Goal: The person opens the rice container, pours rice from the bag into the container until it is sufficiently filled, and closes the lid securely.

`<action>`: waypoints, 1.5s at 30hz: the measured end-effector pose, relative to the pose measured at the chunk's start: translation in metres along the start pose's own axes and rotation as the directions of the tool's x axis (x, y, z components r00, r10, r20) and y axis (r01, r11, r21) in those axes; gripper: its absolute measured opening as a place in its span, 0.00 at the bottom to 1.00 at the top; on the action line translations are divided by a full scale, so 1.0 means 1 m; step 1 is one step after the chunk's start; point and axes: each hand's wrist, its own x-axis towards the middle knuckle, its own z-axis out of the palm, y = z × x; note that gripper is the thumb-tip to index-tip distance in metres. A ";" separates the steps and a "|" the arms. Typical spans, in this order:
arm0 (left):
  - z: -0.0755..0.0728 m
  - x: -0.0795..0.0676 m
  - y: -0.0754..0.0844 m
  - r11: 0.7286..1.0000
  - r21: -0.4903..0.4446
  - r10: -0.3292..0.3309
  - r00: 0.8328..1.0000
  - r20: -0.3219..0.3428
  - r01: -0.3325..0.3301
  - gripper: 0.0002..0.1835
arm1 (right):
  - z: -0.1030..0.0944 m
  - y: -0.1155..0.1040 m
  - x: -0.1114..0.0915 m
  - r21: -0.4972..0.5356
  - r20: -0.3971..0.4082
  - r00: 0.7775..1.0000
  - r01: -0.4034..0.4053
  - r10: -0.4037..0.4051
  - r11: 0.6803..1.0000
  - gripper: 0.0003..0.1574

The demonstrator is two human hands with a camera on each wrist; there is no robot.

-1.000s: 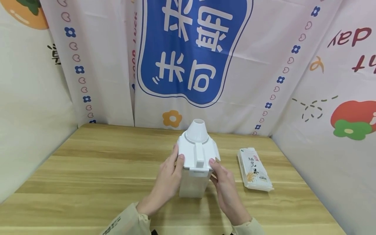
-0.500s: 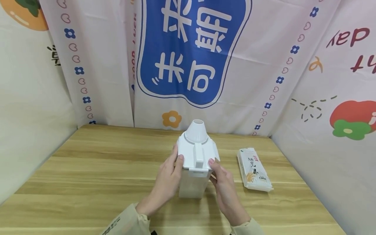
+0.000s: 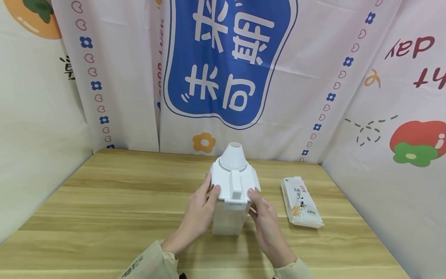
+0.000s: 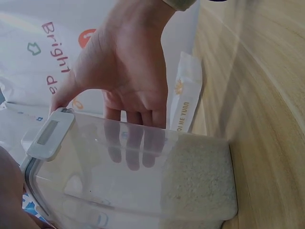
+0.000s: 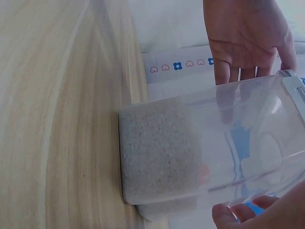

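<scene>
A clear rice container (image 3: 228, 221) stands upright on the wooden table, its lower part filled with white rice (image 4: 198, 183). Its white lid (image 3: 223, 182) is on and carries a cone-shaped spout (image 3: 233, 158) and a bar-like handle. My left hand (image 3: 198, 209) holds the container's left side, thumb at the lid's near corner and fingers along the wall. On the opposite side my right hand (image 3: 268, 224) holds it the same way, thumb on the lid edge. Through the clear wall in the left wrist view, the right hand's fingers (image 4: 134, 148) lie against the far side.
A white printed rice packet (image 3: 302, 201) lies on the table (image 3: 122, 217) to the right of the container. Printed cloth (image 3: 132, 77) hangs behind the table, and pale printed walls flank it on both sides.
</scene>
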 end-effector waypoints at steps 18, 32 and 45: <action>0.004 0.000 -0.001 1.000 -0.027 0.009 1.000 0.014 -0.008 0.33 | -0.004 0.004 0.001 -0.028 -0.023 0.999 0.029 -0.029 0.999 0.29; 0.006 0.001 0.000 0.998 -0.059 0.033 0.999 -0.006 -0.033 0.33 | -0.001 0.002 0.002 -0.048 -0.044 0.995 0.084 -0.086 0.995 0.25; 0.014 -0.004 0.000 1.000 -0.028 0.001 0.996 -0.089 -0.003 0.30 | 0.009 0.002 -0.006 -0.057 -0.100 0.995 0.020 -0.025 0.998 0.26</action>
